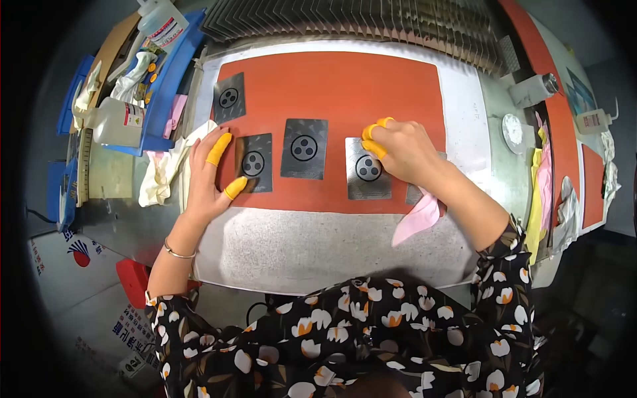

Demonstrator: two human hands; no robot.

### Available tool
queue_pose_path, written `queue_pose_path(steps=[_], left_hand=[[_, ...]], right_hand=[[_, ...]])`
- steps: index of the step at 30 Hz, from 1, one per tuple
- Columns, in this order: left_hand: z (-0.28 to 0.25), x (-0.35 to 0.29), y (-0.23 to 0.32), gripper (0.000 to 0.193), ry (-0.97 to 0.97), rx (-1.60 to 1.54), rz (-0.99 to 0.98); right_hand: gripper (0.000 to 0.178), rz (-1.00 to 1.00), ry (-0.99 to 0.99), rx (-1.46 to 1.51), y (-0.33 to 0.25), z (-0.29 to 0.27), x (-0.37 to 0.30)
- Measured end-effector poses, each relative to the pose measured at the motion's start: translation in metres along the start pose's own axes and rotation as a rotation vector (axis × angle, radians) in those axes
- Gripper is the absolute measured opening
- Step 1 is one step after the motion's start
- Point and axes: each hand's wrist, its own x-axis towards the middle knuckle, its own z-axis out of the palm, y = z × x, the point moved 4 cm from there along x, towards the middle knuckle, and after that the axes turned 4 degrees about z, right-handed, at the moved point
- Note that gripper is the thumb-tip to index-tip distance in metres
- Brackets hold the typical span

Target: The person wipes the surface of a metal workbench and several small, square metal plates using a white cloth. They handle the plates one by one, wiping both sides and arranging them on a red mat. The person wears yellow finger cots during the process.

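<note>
My right hand (403, 151), with yellow finger cots, is closed on a pink cloth (419, 222) whose tail hangs out below the wrist. Its fingertips are at the top right corner of a shiny grey plate (369, 187) with a black ring and three dots. My left hand (209, 174) has thumb and forefinger spread, both in yellow cots, beside a darker plate (264, 179) of the same pattern. Between the hands lies another such plate (304, 169); one more (229, 111) is at the far left. A further plate (414, 194) is partly hidden under my right forearm.
The plates lie on an orange mat (332, 83). Behind it stands a rack of thin upright sheets (352, 20). At left are a blue tray (174, 86), a white bottle (121, 123) and a white cloth (159, 176). A capped bottle (531, 91) stands at right.
</note>
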Motion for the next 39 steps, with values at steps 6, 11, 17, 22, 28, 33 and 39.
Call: queue_pose_path(steps=[6,11,17,22,28,33,39], left_hand=[[0.0,-0.004,-0.003,0.053,0.155,-0.055,0.023],[-0.004,-0.007,-0.006,0.052,0.167,-0.112,0.003],[-0.001,-0.01,-0.006,0.048,0.152,-0.082,-0.011],[0.001,-0.01,-0.004,0.049,0.191,-0.069,0.029],[0.001,-0.013,-0.005,0.046,0.189,-0.066,-0.01],[0.002,-0.01,-0.008,0.044,0.209,-0.1,-0.023],[0.0,-0.013,-0.002,0.042,0.198,-0.057,-0.017]], right_hand=[[0.005,0.034,-0.019,0.007,0.0,-0.01,-0.007],[0.01,-0.017,-0.084,0.021,-0.01,-0.001,0.012],[0.009,0.009,-0.166,-0.01,-0.028,0.006,0.026],[0.008,0.059,-0.173,0.056,0.001,-0.007,0.003],[0.01,-0.016,-0.195,0.01,-0.026,0.004,0.013],[0.011,-0.05,-0.136,-0.004,-0.025,0.011,0.011],[0.011,-0.026,-0.201,0.071,-0.014,-0.004,-0.011]])
